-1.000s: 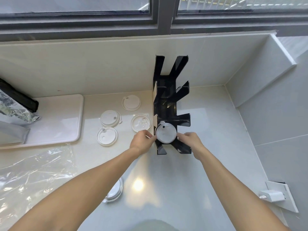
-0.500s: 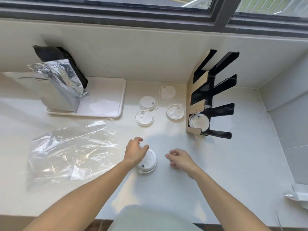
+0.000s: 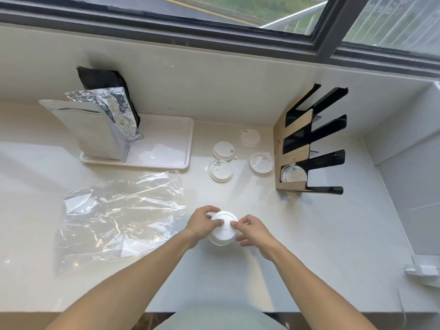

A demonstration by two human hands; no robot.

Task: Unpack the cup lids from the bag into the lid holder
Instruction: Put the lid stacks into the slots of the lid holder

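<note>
A small stack of white cup lids (image 3: 223, 231) sits on the counter in front of me. My left hand (image 3: 202, 222) grips its left edge and my right hand (image 3: 250, 228) pinches its right edge. The black lid holder (image 3: 312, 144) with a cardboard side stands at the right, with one white lid (image 3: 292, 173) in its lowest slot. Several loose white lids (image 3: 221, 171) lie on the counter left of the holder. The clear plastic bag (image 3: 119, 215) lies flat and crumpled to my left.
A white tray (image 3: 164, 148) at the back left carries a silver foil pouch (image 3: 104, 125) and a black pouch (image 3: 104, 79). A wall runs behind, with a window above. A white charger (image 3: 421, 270) sits on a ledge at the right.
Both hands left the holder after setting a lid in its lowest slot, came back toward me and closed on the lid stack. My view swung left and pulled back.
</note>
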